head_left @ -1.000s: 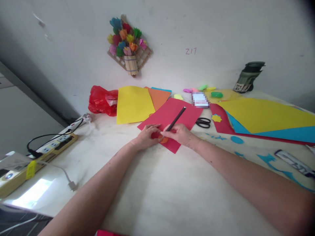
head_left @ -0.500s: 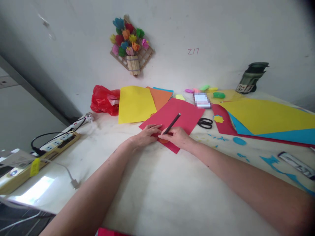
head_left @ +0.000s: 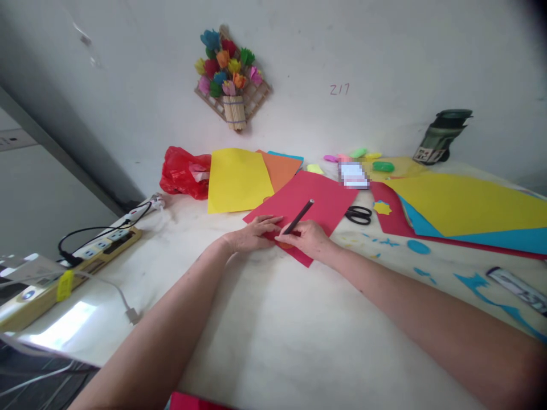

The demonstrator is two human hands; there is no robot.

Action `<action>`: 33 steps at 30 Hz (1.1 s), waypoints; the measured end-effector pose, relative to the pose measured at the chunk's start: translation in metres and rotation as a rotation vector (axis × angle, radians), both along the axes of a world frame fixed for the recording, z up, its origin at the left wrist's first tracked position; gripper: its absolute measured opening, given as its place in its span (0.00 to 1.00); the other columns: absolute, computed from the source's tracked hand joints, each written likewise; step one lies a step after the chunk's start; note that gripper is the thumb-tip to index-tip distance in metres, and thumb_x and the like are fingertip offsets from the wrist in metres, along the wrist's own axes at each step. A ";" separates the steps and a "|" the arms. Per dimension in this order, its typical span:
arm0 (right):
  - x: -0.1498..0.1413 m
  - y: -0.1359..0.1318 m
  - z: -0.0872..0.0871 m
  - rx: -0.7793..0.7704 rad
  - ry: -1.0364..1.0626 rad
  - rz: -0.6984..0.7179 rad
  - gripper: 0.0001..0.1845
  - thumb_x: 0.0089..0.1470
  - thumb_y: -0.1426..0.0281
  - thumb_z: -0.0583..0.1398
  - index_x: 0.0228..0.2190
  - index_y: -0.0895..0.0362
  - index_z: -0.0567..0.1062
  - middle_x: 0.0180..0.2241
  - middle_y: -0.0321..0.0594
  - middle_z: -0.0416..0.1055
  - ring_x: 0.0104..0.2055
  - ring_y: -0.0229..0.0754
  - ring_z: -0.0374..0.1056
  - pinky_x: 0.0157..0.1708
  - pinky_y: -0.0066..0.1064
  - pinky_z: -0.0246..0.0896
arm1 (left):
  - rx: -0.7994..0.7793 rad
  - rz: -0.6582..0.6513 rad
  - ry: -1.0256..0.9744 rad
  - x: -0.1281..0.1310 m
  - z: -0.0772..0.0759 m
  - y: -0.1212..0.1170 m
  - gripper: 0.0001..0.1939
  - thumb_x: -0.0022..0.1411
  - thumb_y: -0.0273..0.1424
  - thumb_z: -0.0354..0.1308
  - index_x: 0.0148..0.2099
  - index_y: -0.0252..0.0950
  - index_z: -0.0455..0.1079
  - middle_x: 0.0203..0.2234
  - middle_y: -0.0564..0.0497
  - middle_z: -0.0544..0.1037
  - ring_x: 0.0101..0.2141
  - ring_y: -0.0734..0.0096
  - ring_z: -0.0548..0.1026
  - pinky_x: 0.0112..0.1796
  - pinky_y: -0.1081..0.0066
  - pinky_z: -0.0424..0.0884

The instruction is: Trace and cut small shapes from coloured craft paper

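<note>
My right hand [head_left: 310, 238] grips a dark pencil [head_left: 299, 216], slanted with its upper end to the right; the fingers hide its tip. Beneath both hands lies a sheet of red paper [head_left: 314, 193]. Flat on its near left part rests my left hand [head_left: 256, 232], fingers stretched toward the pencil. A small orange paper piece [head_left: 287, 245] shows on the red sheet, mostly covered by the right hand.
Black-handled scissors [head_left: 359, 215] lie just right of the red sheet. Yellow paper [head_left: 239, 182] and a red plastic bag [head_left: 183, 173] are behind left. Blue scraps [head_left: 417, 246] and a marker [head_left: 517, 290] lie right. A power strip [head_left: 102, 245] runs along the left edge.
My left hand's fingers have flattened from a curl beside the orange piece. The pencil's upper end has dropped lower and leftward. The whole view has shifted slightly.
</note>
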State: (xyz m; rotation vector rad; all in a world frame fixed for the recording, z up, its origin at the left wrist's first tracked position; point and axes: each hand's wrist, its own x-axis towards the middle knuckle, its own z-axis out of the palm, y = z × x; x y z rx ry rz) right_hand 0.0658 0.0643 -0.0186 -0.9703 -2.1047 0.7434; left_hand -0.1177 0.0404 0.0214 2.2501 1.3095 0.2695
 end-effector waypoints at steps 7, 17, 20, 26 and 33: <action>0.000 0.001 0.000 0.028 -0.015 0.002 0.15 0.43 0.56 0.58 0.27 0.52 0.76 0.29 0.38 0.74 0.32 0.41 0.69 0.32 0.31 0.63 | 0.020 -0.023 -0.019 -0.003 -0.004 0.001 0.17 0.51 0.31 0.54 0.45 0.47 0.66 0.57 0.58 0.53 0.58 0.62 0.44 0.55 0.61 0.47; 0.000 0.003 -0.005 0.030 0.010 -0.002 0.16 0.43 0.55 0.58 0.28 0.52 0.76 0.29 0.38 0.74 0.32 0.41 0.69 0.33 0.31 0.63 | -0.006 -0.025 -0.001 -0.002 0.000 0.001 0.18 0.50 0.30 0.55 0.46 0.47 0.66 0.57 0.59 0.53 0.58 0.61 0.43 0.55 0.60 0.46; 0.000 0.003 -0.005 0.033 0.000 -0.002 0.16 0.43 0.55 0.58 0.28 0.52 0.76 0.29 0.38 0.74 0.32 0.41 0.69 0.32 0.31 0.63 | -0.009 -0.033 0.000 -0.002 0.001 0.001 0.19 0.50 0.30 0.55 0.46 0.48 0.66 0.57 0.59 0.53 0.58 0.61 0.43 0.55 0.60 0.46; -0.001 0.002 -0.003 0.029 -0.014 -0.005 0.15 0.43 0.56 0.58 0.28 0.52 0.76 0.29 0.38 0.74 0.32 0.40 0.69 0.32 0.30 0.63 | -0.012 -0.029 0.016 -0.002 0.002 0.001 0.20 0.50 0.30 0.55 0.47 0.48 0.65 0.57 0.59 0.52 0.58 0.61 0.43 0.55 0.60 0.46; -0.001 0.001 -0.001 0.022 -0.012 -0.002 0.16 0.43 0.55 0.58 0.27 0.53 0.76 0.29 0.39 0.74 0.32 0.41 0.69 0.32 0.31 0.63 | -0.013 -0.030 0.011 -0.002 0.002 0.001 0.19 0.50 0.30 0.54 0.46 0.48 0.65 0.57 0.59 0.52 0.58 0.62 0.43 0.55 0.60 0.46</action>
